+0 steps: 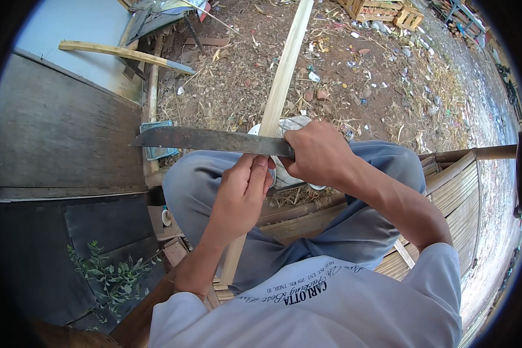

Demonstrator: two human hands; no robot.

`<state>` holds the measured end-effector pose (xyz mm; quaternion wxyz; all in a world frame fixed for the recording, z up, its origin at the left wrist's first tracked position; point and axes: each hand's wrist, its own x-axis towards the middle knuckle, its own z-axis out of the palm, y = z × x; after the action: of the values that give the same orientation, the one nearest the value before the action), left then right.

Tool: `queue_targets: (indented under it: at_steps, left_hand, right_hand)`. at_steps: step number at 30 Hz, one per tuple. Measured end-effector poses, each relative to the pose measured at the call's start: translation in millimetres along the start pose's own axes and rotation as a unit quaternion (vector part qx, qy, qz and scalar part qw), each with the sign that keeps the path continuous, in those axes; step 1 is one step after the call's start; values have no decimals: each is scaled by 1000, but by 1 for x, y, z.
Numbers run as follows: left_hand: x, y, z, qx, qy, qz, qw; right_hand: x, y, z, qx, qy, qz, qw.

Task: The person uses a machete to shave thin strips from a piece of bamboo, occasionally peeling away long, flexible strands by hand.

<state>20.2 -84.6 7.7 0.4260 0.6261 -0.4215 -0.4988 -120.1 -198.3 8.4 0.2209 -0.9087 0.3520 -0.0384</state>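
My right hand [320, 152] is closed round the handle of a machete [209, 140]; the handle itself is mostly hidden by the fingers. The long dark blade points left and lies across a pale wooden strip [285, 69], whose far end reaches past the top of the view. Just on the near side of the blade, my left hand [242, 188] grips the strip, thumb on top. Its lower end [233, 259] comes down past my left wrist, over my lap. Whether the blade's edge bites into the wood cannot be told.
I sit on a bamboo-slat bench [455, 203]. A wooden panel [64, 124] stands at the left, with a leafy plant [113, 278] below it. Beyond my knees lie littered soil, a blue plastic basket [158, 141], a wooden beam [124, 54] and wooden crates [383, 10].
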Motion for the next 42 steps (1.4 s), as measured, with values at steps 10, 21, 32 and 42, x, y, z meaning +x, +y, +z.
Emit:
queue_targets:
  at_steps: [10,21,32,42]
  left_hand:
    - [-4,-4,7,214,76,107,968]
    - [-11,-22,9,212,76,67,972]
    - [-12,-19,7,271,113,55,954]
    - [-36,-34,6,175,63,9,983]
  right_hand:
    - [13,12,10,-36,39,-13,998]
    - [-6,-8,21,-13,-93,-36,995]
    - [22,9,21,-68,-4,-30,997]
    - [16,12,26,-9,-11,32,999]
